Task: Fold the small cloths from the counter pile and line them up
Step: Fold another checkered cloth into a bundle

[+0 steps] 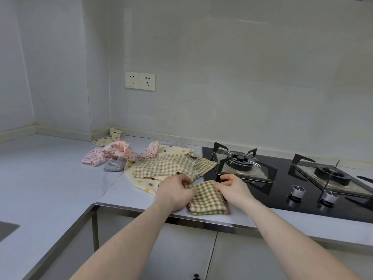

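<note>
Head view: both hands, left hand (175, 192) and right hand (232, 186), apparently pinch checked cloth (207, 199).

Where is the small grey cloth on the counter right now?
The grey cloth lies at the left of the pile, just in front of the pink cloths and beside the spotted cream cloth.

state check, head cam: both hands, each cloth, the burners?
left hand: pinching the folded check cloth's far edge
right hand: pinching the same edge
folded check cloth: folded, flat at the counter's front edge
second check cloth: unfolded, on the pile
cream dotted cloth: spread, unfolded
pink cloths: crumpled
grey cloth: crumpled
burners: no flame visible
</note>
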### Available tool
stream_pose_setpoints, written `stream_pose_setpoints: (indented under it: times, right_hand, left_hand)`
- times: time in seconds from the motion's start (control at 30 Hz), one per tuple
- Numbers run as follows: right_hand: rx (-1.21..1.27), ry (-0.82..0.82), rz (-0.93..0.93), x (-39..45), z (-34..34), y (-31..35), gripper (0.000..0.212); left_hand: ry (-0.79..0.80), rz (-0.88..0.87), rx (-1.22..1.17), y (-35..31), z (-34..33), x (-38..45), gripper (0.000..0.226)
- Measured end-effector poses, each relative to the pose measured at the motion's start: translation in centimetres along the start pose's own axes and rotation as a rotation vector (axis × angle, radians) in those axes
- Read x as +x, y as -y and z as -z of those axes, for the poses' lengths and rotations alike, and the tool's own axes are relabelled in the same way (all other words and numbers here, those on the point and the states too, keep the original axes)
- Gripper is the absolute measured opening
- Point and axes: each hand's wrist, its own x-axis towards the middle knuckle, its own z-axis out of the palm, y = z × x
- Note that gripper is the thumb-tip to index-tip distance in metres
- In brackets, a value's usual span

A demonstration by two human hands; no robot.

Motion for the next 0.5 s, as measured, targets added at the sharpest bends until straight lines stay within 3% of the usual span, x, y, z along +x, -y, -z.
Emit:
stream_pose_setpoints:
  times: [0.2,0.3,0.5]
  right_hand:
    - [0.013,0.162,-0.074,1.5,0.3,0.5,0.048]
    - [0.033,0.213,-0.057,1.3,0.3,0.5,0.029]
    - [0.184,0.089,0.068,0.6,-0.7,-1.2,0.019]
  left_hand:
    - [0.051,-0.004,0.049,0.0,-0.1,0.1,0.054]
    - [0.066,0.007,0.05,-0.1,0.0,0.1,0.052]
    - [0.067,0.027,-0.034,0.0,-0.1,0.3,0.034]
